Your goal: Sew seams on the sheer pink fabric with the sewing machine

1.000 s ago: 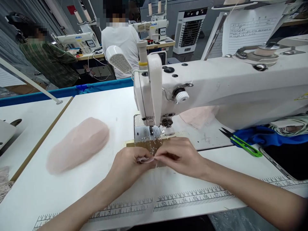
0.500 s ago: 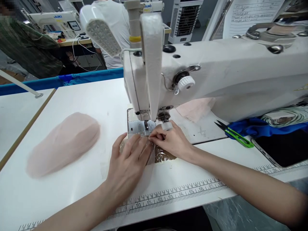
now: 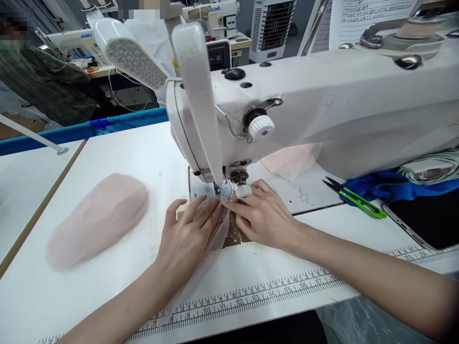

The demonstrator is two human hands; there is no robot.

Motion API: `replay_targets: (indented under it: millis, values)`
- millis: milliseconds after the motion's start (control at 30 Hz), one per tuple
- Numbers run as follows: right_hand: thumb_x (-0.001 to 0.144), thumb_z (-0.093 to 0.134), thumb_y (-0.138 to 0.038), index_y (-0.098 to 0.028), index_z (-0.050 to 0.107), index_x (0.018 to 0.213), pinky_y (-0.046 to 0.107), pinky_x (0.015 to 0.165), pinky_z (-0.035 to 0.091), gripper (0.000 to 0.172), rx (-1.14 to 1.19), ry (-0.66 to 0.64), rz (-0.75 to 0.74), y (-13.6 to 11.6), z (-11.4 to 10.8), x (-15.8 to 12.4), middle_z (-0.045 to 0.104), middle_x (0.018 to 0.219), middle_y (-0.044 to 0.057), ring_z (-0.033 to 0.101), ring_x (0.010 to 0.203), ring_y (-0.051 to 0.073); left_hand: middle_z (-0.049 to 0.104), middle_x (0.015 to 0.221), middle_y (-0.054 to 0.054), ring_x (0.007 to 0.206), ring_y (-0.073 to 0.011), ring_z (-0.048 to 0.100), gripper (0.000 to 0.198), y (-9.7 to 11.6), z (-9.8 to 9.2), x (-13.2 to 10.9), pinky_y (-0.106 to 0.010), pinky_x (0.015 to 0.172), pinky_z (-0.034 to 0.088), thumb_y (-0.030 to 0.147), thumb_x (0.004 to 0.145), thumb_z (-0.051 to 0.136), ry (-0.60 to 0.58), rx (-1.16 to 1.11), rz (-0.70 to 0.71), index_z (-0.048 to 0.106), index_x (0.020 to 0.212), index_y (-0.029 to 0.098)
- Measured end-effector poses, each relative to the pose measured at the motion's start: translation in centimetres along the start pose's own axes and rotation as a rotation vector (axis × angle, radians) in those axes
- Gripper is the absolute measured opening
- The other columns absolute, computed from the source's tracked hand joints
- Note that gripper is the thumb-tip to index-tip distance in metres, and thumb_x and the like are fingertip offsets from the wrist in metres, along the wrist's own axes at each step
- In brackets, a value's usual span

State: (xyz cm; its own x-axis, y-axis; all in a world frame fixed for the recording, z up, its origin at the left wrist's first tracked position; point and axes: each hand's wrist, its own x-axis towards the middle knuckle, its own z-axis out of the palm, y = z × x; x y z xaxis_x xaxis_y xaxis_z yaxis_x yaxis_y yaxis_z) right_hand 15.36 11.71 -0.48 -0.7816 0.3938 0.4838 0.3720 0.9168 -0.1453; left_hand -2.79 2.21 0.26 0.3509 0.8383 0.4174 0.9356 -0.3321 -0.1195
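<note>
A strip of sheer, pale fabric [image 3: 211,255] runs from the needle area of the white sewing machine [image 3: 201,119] toward me, partly covered by my fingers. My left hand [image 3: 190,231] lies on it palm down with the fingers spread, left of the presser foot [image 3: 217,189]. From the right, my right hand [image 3: 267,217] reaches in; its stretched index fingertip presses the fabric edge just in front of the foot, and the thumb is apart from it. Beneath the hands is a shiny brown plate [image 3: 234,234]. The fabric right under the fingertips is hidden.
A folded pale pink fabric piece [image 3: 100,220] lies left, and another pink piece [image 3: 292,160] sits behind the needle. Green thread snips [image 3: 358,200], a blue cloth [image 3: 373,188] and a phone [image 3: 426,220] lie right. A printed ruler [image 3: 222,308] edges the table. People work beyond.
My right thumb has drawn back from the index fingertip, which now points straight at the fabric. More of the sheer strip shows below my left hand. The view has shifted slightly.
</note>
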Motion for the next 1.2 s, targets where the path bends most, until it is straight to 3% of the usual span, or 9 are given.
replay_targets:
  millis: [267,400,600,833,1200]
  values:
    - [0.087,0.044,-0.009,-0.012,0.068,0.107,0.036,0.076,0.033,0.031,-0.087,-0.061,-0.026,-0.3,-0.1,0.1,0.069,0.094,0.008,0.055,0.076,0.019,0.069,0.116,-0.007,0.114,-0.0241,0.060,0.029,-0.3,0.7,0.0,-0.044,0.100,0.032,0.020,0.094,0.051,0.030,-0.004,0.005,0.061,0.120,0.021]
    - [0.087,0.044,-0.010,-0.013,0.067,0.108,0.036,0.076,0.033,0.031,-0.089,-0.055,-0.023,-0.1,0.1,0.1,0.069,0.092,0.008,0.055,0.077,0.019,0.069,0.116,-0.008,0.110,-0.0253,0.063,0.031,-0.6,1.0,0.2,-0.049,0.104,0.032,0.019,0.092,0.052,0.052,-0.069,0.004,0.061,0.122,0.020]
    - [0.086,0.046,-0.010,-0.012,0.068,0.104,0.036,0.077,0.033,0.028,-0.120,-0.030,-0.033,-0.1,0.2,0.1,0.069,0.088,0.007,0.054,0.074,0.018,0.071,0.110,-0.009,0.106,-0.0226,0.065,0.027,-0.8,1.3,0.5,-0.047,0.109,0.030,0.020,0.094,0.051,0.125,-0.047,0.006,0.064,0.117,0.017]
    - [0.085,0.047,-0.009,-0.012,0.069,0.091,0.035,0.077,0.034,0.023,-0.133,-0.019,-0.033,-0.3,0.2,0.2,0.070,0.088,0.006,0.051,0.067,0.016,0.071,0.112,-0.009,0.106,-0.0219,0.065,0.028,-0.8,1.3,0.5,-0.047,0.109,0.030,0.023,0.094,0.051,0.119,-0.026,0.025,0.063,0.118,0.017]
    - [0.086,0.048,-0.011,-0.012,0.069,0.101,0.036,0.079,0.033,0.026,-0.179,-0.028,-0.038,-0.2,0.3,0.3,0.070,0.092,0.007,0.053,0.070,0.017,0.069,0.115,-0.008,0.108,-0.0223,0.064,0.028,-1.2,1.2,0.5,-0.050,0.112,0.026,0.024,0.095,0.048,0.078,-0.033,0.032,0.062,0.119,0.017]
